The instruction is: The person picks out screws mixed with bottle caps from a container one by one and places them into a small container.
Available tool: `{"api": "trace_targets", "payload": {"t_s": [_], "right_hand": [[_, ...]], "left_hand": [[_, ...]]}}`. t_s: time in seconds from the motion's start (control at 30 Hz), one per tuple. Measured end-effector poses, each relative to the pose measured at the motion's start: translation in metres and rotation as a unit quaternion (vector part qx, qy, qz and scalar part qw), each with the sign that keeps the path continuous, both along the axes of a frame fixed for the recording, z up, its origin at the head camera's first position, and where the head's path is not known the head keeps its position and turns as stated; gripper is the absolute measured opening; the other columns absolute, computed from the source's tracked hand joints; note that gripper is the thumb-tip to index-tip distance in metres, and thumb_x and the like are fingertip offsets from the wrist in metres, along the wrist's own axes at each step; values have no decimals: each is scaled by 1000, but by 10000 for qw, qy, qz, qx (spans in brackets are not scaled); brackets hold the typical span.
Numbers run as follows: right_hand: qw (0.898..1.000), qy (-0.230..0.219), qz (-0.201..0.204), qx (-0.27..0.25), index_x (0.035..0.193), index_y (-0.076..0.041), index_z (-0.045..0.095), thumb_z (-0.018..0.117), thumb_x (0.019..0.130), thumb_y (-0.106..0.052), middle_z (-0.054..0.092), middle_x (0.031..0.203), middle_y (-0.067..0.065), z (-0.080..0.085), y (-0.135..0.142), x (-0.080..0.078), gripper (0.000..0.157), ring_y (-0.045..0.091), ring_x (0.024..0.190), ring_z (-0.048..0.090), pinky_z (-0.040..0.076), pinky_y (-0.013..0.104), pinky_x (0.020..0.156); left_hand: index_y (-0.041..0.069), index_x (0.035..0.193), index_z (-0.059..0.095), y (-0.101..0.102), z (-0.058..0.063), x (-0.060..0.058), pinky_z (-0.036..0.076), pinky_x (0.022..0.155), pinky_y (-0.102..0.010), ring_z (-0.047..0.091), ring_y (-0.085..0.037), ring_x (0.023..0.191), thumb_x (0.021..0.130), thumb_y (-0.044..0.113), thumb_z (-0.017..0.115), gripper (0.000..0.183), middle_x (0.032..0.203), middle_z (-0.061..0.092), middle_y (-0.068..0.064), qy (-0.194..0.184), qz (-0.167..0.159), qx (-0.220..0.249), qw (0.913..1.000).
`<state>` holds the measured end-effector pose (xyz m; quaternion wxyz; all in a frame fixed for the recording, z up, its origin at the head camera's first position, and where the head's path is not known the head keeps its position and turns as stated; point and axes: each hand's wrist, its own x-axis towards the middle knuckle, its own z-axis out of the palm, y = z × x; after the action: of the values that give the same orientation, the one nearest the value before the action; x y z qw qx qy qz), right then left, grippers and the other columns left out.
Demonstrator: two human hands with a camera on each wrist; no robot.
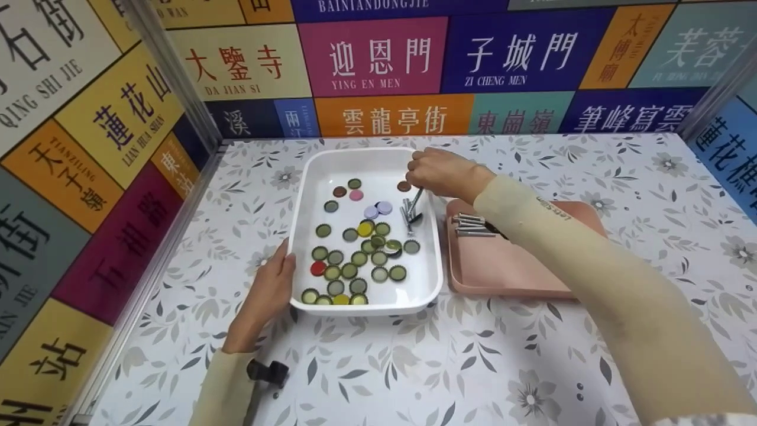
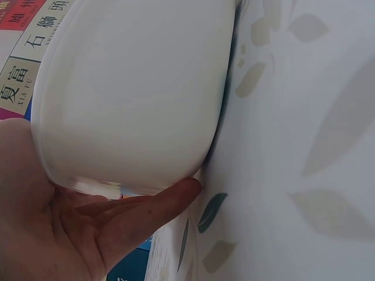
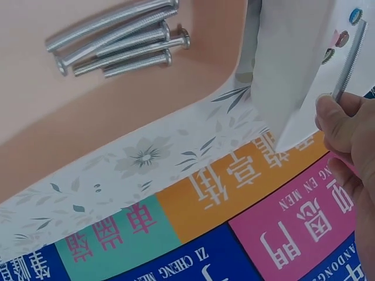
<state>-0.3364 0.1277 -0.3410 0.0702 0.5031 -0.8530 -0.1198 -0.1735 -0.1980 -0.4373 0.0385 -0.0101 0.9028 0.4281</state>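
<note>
My right hand (image 1: 446,171) pinches a silver threaded bolt (image 3: 351,58) over the far right part of a white tray (image 1: 437,278). Under it, in the head view, other silver bolts (image 1: 407,214) lie near the tray's right wall. Bottle caps (image 1: 359,258), mostly greenish inside and some red, yellow, pink or lilac, are scattered across the tray floor. At the tray's near left side, my left hand (image 1: 269,290) holds the edge, thumb by the rim and fingers (image 2: 155,216) low against the outer wall. Part of that hand is hidden behind the tray in the left wrist view.
A pink tray (image 1: 514,290) stands just right of the white one, partly covered by my right forearm. Several silver bolts (image 3: 126,41) lie together inside it. Beneath both is a flower-patterned tabletop (image 1: 378,367), with sign-covered panels (image 1: 372,56) rising behind and at the sides.
</note>
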Motion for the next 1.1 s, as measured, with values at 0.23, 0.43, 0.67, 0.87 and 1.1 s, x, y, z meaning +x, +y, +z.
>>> {"api": "trace_targets", "payload": {"t_s": [0.23,0.43,0.67,0.87,1.1], "right_hand": [[9995,-96,-122,-291,80,-5,69,70,70,18,70,83,11,-1,14,9,25,30,81,60,53,42,78],[9966,-419,-377,-596,84,-3,69,78,66,9,69,87,14,-6,25,16,24,32,87,60,52,42,85],[9970,-185,-362,-657,88,-1,68,92,63,-13,67,87,14,-12,37,23,36,32,86,58,51,44,85],[9954,-54,-102,-951,83,-2,67,80,72,-11,65,80,13,-12,51,29,19,31,79,57,51,43,78],[9908,-26,-113,-1347,73,-3,67,77,83,-22,63,67,9,-19,68,33,24,29,69,53,46,43,69]], "left_hand": [[18,162,16,-1,1,0,36,117,-52,56,-33,130,111,31,24,54,156,44,-18,-131,21,27,9999],[18,162,16,-1,1,-2,35,118,-52,54,-33,132,111,30,25,54,157,42,-18,-89,-32,82,9999],[16,162,16,-1,0,-1,33,118,-52,50,-35,138,111,29,26,54,158,40,-19,-82,-33,99,9999],[18,162,17,0,0,0,37,115,-52,56,-34,130,111,30,26,54,155,45,-19,-104,-3,107,9999],[13,162,16,-1,0,0,31,120,-53,43,-38,143,111,27,25,54,160,36,-20,-44,-77,50,9999]]}}
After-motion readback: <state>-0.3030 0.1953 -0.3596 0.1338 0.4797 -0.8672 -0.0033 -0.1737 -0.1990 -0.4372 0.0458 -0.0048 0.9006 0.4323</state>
